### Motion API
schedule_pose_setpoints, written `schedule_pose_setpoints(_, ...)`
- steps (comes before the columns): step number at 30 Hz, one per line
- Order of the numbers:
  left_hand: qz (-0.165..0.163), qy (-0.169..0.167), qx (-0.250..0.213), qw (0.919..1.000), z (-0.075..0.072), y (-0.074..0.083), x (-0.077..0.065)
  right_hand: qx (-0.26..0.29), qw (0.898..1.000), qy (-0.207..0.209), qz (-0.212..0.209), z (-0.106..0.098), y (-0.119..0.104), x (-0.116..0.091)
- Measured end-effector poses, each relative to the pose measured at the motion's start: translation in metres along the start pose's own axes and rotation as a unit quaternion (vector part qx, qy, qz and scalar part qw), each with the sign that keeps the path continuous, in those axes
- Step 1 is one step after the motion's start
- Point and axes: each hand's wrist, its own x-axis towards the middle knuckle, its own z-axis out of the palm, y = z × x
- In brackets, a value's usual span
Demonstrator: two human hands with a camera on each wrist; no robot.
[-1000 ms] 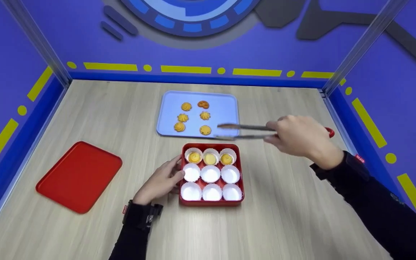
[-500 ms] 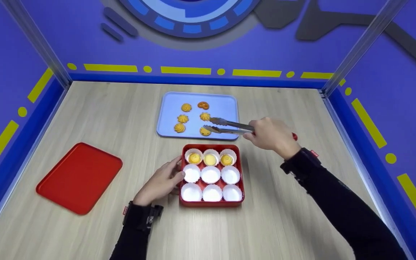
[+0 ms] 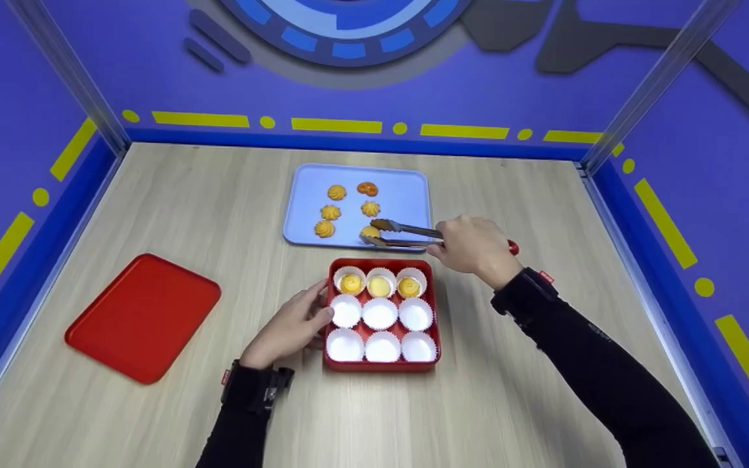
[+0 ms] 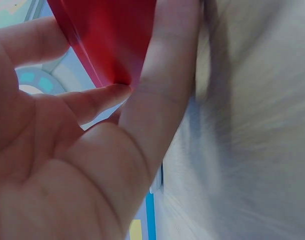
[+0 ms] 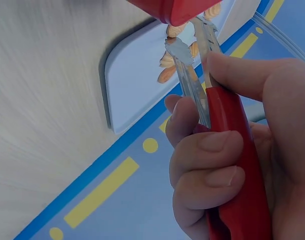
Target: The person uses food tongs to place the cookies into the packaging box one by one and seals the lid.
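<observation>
My right hand [image 3: 476, 244] grips red-handled metal tongs [image 3: 410, 229] over the right part of a light blue tray [image 3: 407, 188]. Spread apart, the tong tips stand on either side of a round cookie [image 3: 370, 231] at the tray's near edge. In the right wrist view, fingers and thumb wrap the red handle [image 5: 232, 130]. A red box [image 3: 381, 366] holds three rows of white paper cups [image 3: 380, 314]; each cup in the far row has a yellow cookie [image 3: 350, 284]. My left hand [image 3: 290, 323] rests against the box's left side, its fingers extended along the wall [image 4: 112, 40].
Several more cookies lie on the blue tray, among them swirled ones [image 3: 324, 229] and a brown pretzel-shaped one [image 3: 367, 189]. A red lid-like panel [image 3: 144, 318] lies on the wooden table [image 3: 231, 195] at left. Blue walls [image 3: 348, 97] enclose the table's back and sides.
My right hand has carried the tongs leftward over the tray, then slightly nearer, bringing the tips around the round cookie. The left hand and red box have stayed put.
</observation>
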Motion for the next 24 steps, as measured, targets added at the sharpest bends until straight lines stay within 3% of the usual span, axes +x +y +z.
schedule_pose_setpoints(18, -0.010, -0.001, 0.004, 0.9999, -0.0005, -0.0017, 0.0010, -0.002, 1.000, -0.002, 0.007, 0.0016, -0.0009, 0.0036)
schedule_pose_setpoints(24, 0.005, -0.002, 0.000, 1.0000, -0.0008, -0.0022, 0.0006, -0.005, 1.000, 0.017, -0.007, 0.0054, 0.0035, 0.0022)
